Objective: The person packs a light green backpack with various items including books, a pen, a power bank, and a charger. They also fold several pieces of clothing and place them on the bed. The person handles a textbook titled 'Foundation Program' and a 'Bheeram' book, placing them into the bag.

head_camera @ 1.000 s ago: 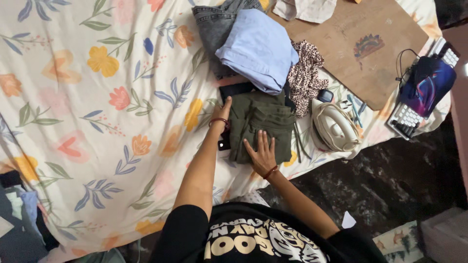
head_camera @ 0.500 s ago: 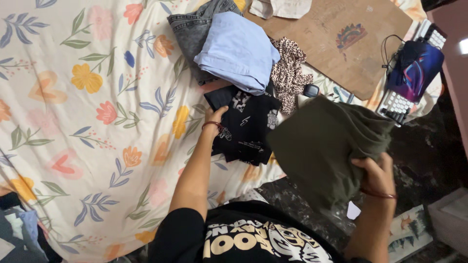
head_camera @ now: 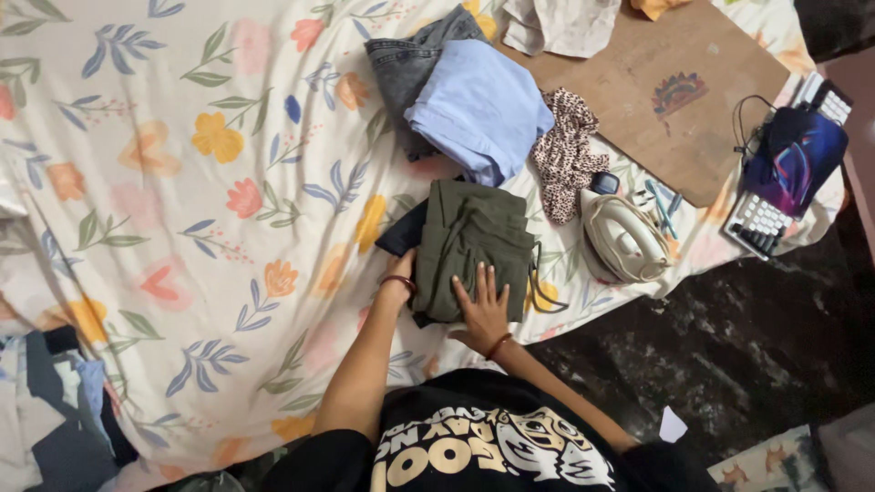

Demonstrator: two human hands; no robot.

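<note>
left hand [head_camera: 407,271] hidden under olive garment [head_camera: 474,244]

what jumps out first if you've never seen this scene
The big white bedsheet printed with colourful flowers fills most of the view. Near its lower edge the right hand lies flat on a folded olive-green garment, with the left hand at the garment's left edge. To the right lies a cream clothes iron, and above, a folded light-blue garment.

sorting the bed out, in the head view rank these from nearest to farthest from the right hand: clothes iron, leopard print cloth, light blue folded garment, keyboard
From the right hand, which lies flat on the folded olive garment:
1. Clothes iron, just to its right near the bed edge.
2. Leopard print cloth, above the iron.
3. Light blue folded garment, farther up the bed.
4. Keyboard, far right edge.
</note>
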